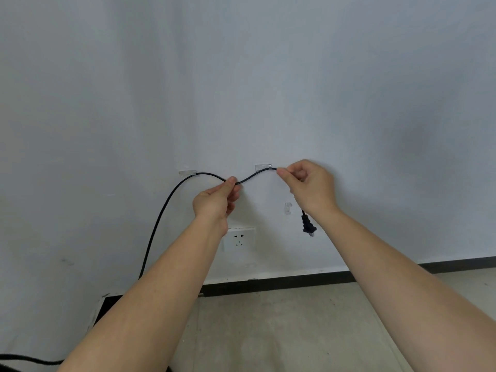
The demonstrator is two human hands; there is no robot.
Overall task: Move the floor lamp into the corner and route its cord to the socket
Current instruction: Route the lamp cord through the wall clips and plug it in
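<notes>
A black cord (161, 216) climbs the white wall from the floor at the left and passes through a clear clip (187, 172). My left hand (217, 201) pinches the cord just right of that clip. From there the cord sags and rises to a second clear clip (263, 167), where my right hand (308, 187) pinches it. The black plug (308, 226) dangles below my right wrist. A white wall socket (239, 239) sits low on the wall, partly behind my left forearm. The lamp itself is out of sight.
A third small clear clip (287, 208) is stuck on the wall between the second clip and the plug. A black skirting board (295, 281) runs along the wall's base above a pale floor (281, 331). More cord lies on the floor at the bottom left (29, 360).
</notes>
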